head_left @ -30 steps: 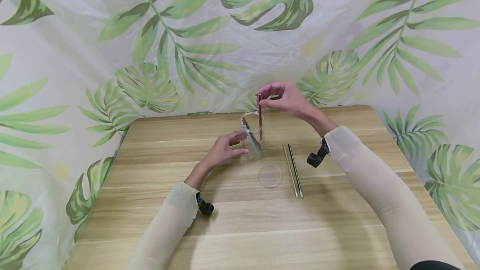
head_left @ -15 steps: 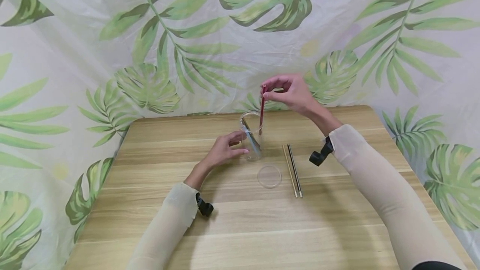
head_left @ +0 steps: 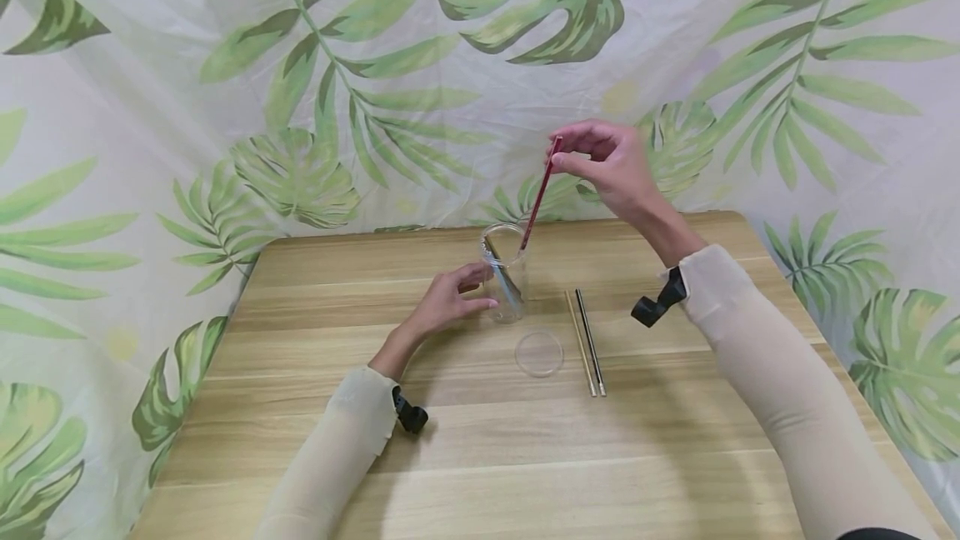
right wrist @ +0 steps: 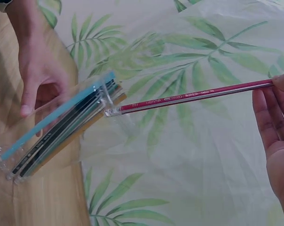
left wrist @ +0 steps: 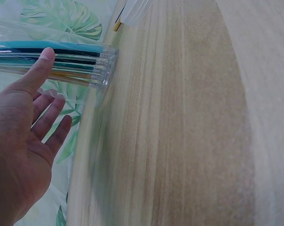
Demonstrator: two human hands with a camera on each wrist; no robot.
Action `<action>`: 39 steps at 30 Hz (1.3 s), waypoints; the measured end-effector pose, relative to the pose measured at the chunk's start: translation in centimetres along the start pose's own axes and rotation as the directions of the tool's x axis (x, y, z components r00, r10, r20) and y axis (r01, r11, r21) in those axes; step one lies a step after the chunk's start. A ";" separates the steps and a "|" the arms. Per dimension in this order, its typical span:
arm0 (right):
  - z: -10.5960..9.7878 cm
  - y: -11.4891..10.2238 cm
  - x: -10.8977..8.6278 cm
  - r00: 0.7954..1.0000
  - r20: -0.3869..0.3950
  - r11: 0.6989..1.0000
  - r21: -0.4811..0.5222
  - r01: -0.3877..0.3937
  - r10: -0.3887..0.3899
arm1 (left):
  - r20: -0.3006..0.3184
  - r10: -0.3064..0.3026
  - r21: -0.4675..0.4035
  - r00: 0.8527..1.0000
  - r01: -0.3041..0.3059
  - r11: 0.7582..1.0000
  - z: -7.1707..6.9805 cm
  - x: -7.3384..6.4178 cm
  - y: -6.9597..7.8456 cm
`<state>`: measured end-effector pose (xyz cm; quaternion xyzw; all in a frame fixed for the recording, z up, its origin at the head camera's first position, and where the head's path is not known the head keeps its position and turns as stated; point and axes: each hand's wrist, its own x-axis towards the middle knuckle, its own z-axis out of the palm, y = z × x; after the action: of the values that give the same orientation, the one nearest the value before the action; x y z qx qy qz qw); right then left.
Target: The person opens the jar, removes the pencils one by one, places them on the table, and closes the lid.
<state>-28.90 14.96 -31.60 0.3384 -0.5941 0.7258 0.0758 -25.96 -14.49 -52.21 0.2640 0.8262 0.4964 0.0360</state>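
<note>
My left hand (head_left: 448,300) grips a clear plastic cylindrical container (head_left: 508,312) on the table, thumb on one side and fingers on the other. Several pencils (left wrist: 69,60) lean inside it, light blue, black, green and yellow-gold in the wrist views. Up and to the right, my right hand (head_left: 606,165) pinches a red pencil (head_left: 542,194) near its upper end, between thumb and fingertips. The pencil (right wrist: 193,96) slants down, its silver-capped lower end right at the container's rim. "HB" is printed on its side.
In front of the container a round clear lid (head_left: 538,354) lies flat. To its right a gold pencil (head_left: 581,342) and a black pencil (head_left: 590,342) lie side by side on the wooden table (head_left: 480,457). A leaf-patterned cloth (head_left: 360,48) hangs behind the table's back edge.
My right hand has moved up and to the right, drawing the red pencil out of the container to its rim and tilting it more. The left hand and the container have stayed in place.
</note>
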 end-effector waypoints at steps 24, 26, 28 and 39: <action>-3.3 -1.6 -2.1 0.995 -0.093 0.998 -0.046 -0.031 0.026 | -0.004 0.010 -0.026 1.000 -0.010 1.000 0.0 0.1 -0.1; -3.7 -1.5 -2.5 0.995 -0.089 0.995 -0.075 -0.059 0.052 | -0.003 0.012 -0.031 1.000 -0.012 0.999 0.0 0.1 -0.2; -4.1 -1.4 -2.9 0.992 -0.089 0.991 -0.099 -0.093 0.085 | -0.002 0.016 -0.034 1.000 -0.016 0.999 0.0 0.1 -0.2; -6.2 -0.1 -5.4 0.954 -0.102 0.920 -0.253 -0.299 0.282 | -0.005 0.008 -0.029 1.000 -0.008 1.000 0.0 0.0 0.0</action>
<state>-27.27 22.19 -35.06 0.2098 -0.7269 0.6532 0.0307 -25.95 -14.52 -52.25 0.2657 0.8178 0.5092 0.0360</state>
